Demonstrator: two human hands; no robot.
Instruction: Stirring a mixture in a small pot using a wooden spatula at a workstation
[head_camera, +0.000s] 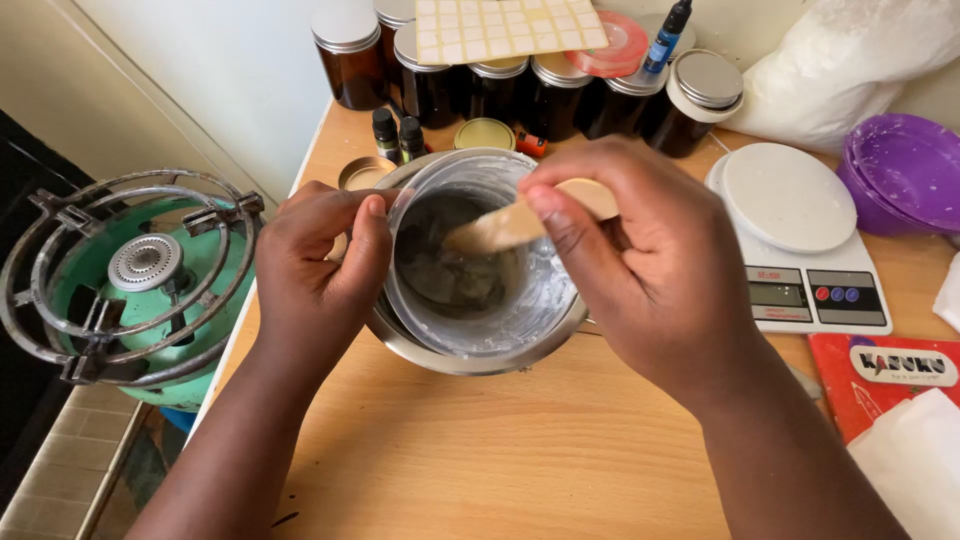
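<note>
A clear glass container (545, 300) smeared with white residue sits inside a metal pot (470, 358) on the wooden table. Dark liquid lies at its bottom. My left hand (315, 265) grips the left rim of the container and pot. My right hand (640, 265) holds a flat wooden stick (490, 232) whose tip dips into the container.
A green gas burner (140, 285) with a metal ring stand sits off the table's left edge. Several amber jars (430, 85) with metal lids line the back, under a sheet of labels (505, 28). A white kitchen scale (800, 235), purple bowls (905, 170) and a red booklet (880, 375) lie at right.
</note>
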